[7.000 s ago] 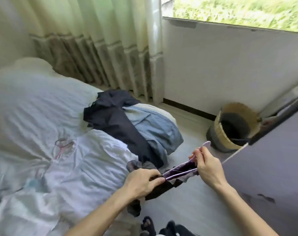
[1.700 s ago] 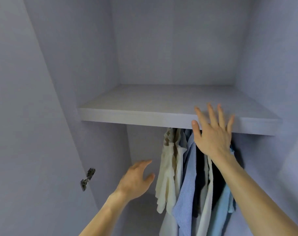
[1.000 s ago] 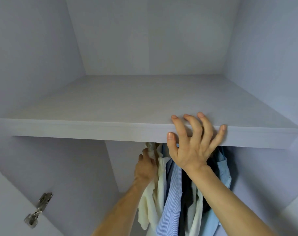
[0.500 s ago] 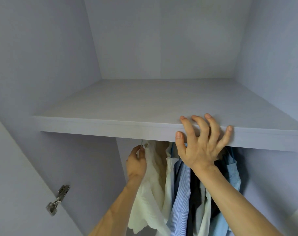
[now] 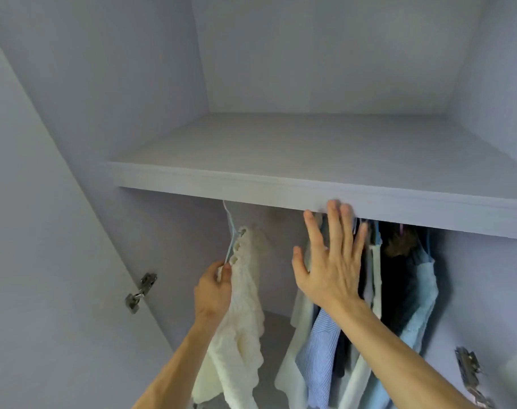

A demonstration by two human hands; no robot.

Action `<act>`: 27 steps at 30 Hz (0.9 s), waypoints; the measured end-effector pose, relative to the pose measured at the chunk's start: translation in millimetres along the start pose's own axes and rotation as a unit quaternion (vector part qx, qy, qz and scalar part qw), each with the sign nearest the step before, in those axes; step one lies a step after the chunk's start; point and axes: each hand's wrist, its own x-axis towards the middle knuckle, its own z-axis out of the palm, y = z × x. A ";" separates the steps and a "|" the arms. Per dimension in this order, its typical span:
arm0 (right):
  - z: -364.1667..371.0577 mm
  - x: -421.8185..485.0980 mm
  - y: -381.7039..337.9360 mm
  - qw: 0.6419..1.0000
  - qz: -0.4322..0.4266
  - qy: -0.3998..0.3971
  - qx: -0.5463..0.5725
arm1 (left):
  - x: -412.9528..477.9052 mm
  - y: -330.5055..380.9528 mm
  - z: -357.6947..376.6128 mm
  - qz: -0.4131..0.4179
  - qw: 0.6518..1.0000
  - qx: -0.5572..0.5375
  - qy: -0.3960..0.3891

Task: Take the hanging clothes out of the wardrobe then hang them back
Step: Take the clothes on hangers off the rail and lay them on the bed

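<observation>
No legible txt, labels or nos. anywhere

A pale grey shelf [image 5: 325, 149] spans the wardrobe [image 5: 127, 84] from side wall to side wall. Below its front edge hang a cream top [image 5: 245, 314] towards the left and bunched shirts [image 5: 319, 335] towards the right; their rail is hidden.

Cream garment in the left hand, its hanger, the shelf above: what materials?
Cream garment: knit or crochet yarn, soft, matte; scalloped openwork edge. Hanger: thin, pale blue, plastic or coated wire, can't tell which. Shelf: probably laminated board, matte lilac-grey, faint grain on its front edge.
</observation>
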 end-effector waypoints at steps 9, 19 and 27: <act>27.3 -146.3 -149.5 0.876 0.028 -0.384 0.292 | -152.8 -126.7 -117.1 -0.135 0.991 0.007 0.021; -88.0 -259.6 -314.5 0.615 -0.216 -0.590 0.476 | -425.3 -172.0 -220.5 -0.305 0.934 0.084 0.164; -307.2 -339.4 -381.1 0.443 -0.395 -0.509 0.624 | -682.9 -123.9 -215.6 -0.412 0.818 0.056 0.397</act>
